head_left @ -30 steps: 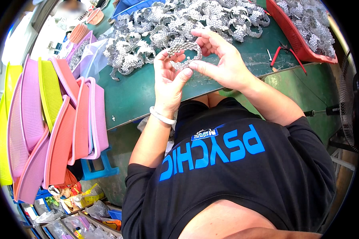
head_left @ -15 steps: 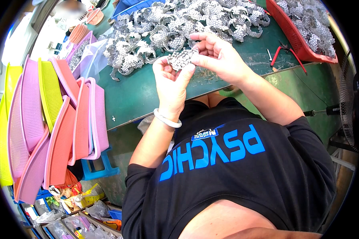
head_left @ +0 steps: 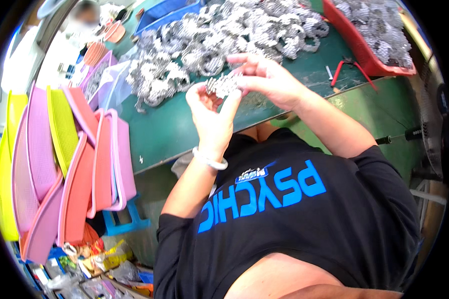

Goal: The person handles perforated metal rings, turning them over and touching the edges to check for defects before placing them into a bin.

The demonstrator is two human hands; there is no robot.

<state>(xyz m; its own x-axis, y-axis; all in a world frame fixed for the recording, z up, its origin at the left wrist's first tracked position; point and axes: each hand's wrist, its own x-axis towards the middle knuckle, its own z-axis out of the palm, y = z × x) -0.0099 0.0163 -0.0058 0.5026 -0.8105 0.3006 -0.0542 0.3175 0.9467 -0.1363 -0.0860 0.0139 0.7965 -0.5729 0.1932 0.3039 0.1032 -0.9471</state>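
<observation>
Above the near edge of a green table [head_left: 174, 134], the left hand [head_left: 212, 117] and right hand [head_left: 267, 79] pinch one small silver metal piece [head_left: 223, 85] between closed fingertips, raised for close handling, the heap of silver pieces [head_left: 224, 45] beyond.

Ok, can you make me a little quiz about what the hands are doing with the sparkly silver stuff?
1. True or false: both the left hand and the right hand hold the small sparkly silver metal piece.
2. Where does the big heap of silver metal pieces lie?
A. on the green worktable
B. on the floor
C. in a yellow tray
3. Fill in: the stacked pink and yellow plastic mesh trays stand on the person's ____ side.

Key:
1. true
2. A
3. left
</observation>
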